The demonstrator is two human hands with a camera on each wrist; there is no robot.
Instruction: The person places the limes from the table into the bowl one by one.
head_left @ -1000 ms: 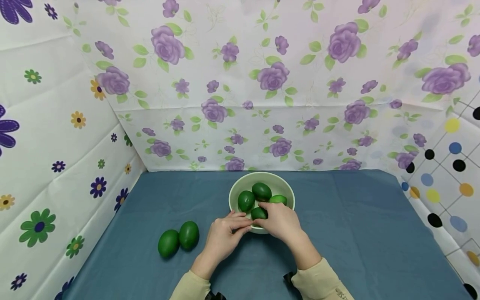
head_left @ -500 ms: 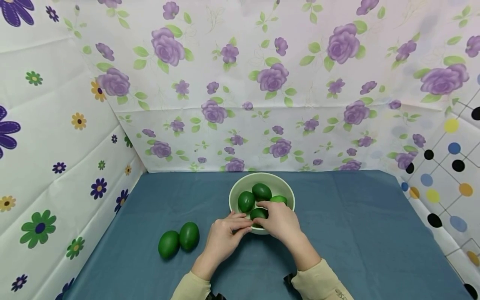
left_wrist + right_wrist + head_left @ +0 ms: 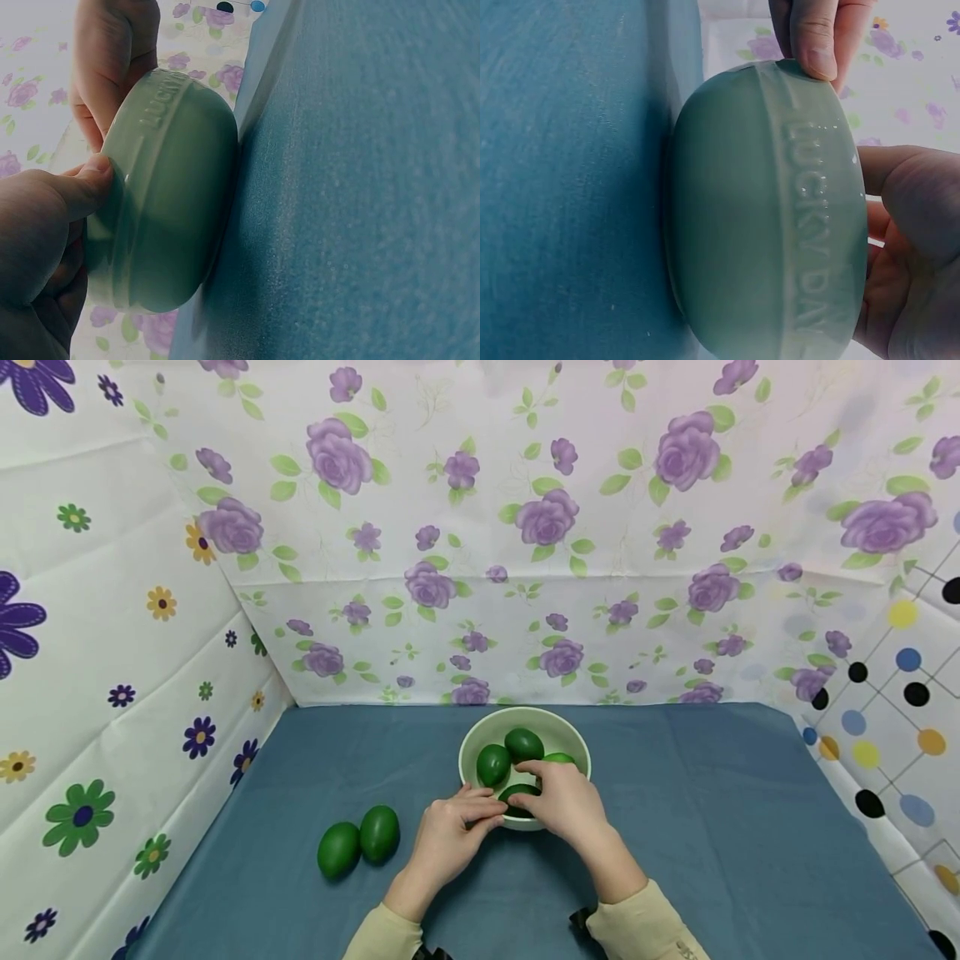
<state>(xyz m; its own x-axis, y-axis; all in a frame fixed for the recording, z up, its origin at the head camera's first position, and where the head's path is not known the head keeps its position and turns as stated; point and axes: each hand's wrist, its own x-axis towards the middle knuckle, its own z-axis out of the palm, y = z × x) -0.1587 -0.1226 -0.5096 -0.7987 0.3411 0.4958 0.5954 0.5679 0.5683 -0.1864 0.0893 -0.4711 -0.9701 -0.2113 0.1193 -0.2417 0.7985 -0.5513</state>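
A pale green bowl (image 3: 472, 732) stands upright on the blue cloth, with raised lettering on its outer wall in the right wrist view. My left hand (image 3: 444, 837) pinches the near-left rim, thumb outside (image 3: 96, 174) and fingers over the edge. Reaching over the near-right rim, my right hand (image 3: 567, 803) holds a dark green oval fruit (image 3: 517, 795) low in the bowl between thumb and fingers. Two more dark green fruits, one at left (image 3: 492, 766) and one behind (image 3: 524, 745), lie in the bowl. A brighter green fruit (image 3: 558, 757) is partly covered by my right hand.
Two dark green oval fruits (image 3: 339, 850) (image 3: 380, 833) lie side by side on the blue cloth (image 3: 720, 827), left of my left hand. Behind the bowl rises a floral backdrop (image 3: 495, 635). Patterned sheets stand at the left and right sides.
The fruit under my right hand has turned slightly and sits a little lower in the bowl, nearer the front rim. My left hand keeps its place on the rim.
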